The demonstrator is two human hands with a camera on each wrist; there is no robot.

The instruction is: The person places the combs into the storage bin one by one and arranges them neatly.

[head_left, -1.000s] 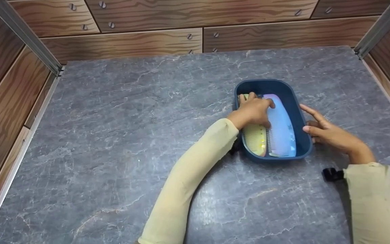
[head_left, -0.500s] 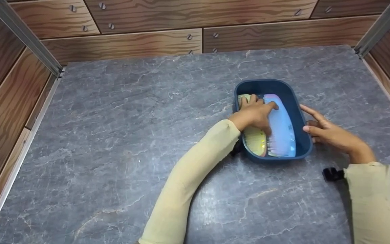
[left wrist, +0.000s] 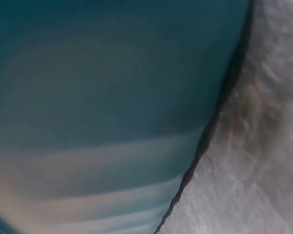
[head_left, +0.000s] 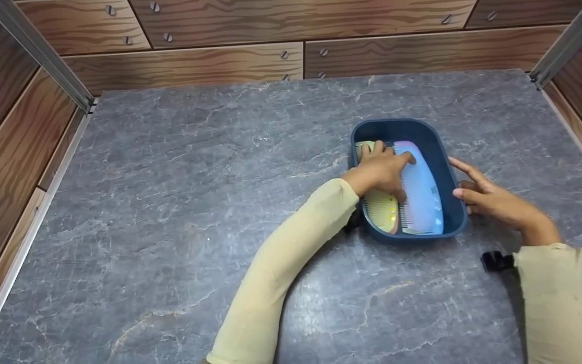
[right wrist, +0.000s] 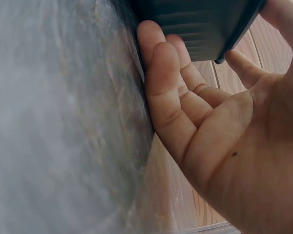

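Observation:
A dark blue plastic bin [head_left: 450,222] stands on the table and holds two combs lying side by side. One is a yellow comb [head_left: 381,217] along the bin's left side; the other is a larger blue comb [head_left: 421,187] with a pinkish tip. My left hand [head_left: 379,169] reaches inside with spread, bent fingers, covering the middle of the yellow comb. Its thumb and index finger extend toward the blue comb. Outside the right wall, my right hand [head_left: 495,199] touches the bin with loosely bent fingers, thumb near the rim. The left wrist view shows mostly the bin's outer wall [left wrist: 102,97].
The table [head_left: 170,202] has a grey marbled surface. Wood-patterned panels [head_left: 210,65] close off its back and sides, with metal posts [head_left: 43,55] at the back corners. A small black device [head_left: 497,260] sits at the right wrist.
My left hand has shifted slightly to the right and toward me over the combs, then stayed there. The combs, bin and right hand look unmoved.

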